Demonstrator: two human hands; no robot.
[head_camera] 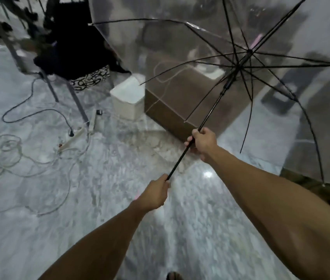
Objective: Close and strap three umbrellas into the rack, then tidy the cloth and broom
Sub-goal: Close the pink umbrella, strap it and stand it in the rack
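A transparent umbrella [180, 45] with black ribs is spread open and fills the upper right of the head view. Its black shaft [213, 107] slants down to the left. My right hand [202, 141] grips the shaft partway down, below the runner. My left hand [156, 194] is closed around the shaft's lower end, hiding the handle. The canopy tilts away from me, over the floor. No rack, cloth or broom can be made out.
The floor is glossy grey marble. A brown box [172, 110] and a white bin [127, 98] stand behind the canopy. White and black cables and a power strip [75, 136] lie at left. A stand draped in dark cloth [75, 49] is at upper left.
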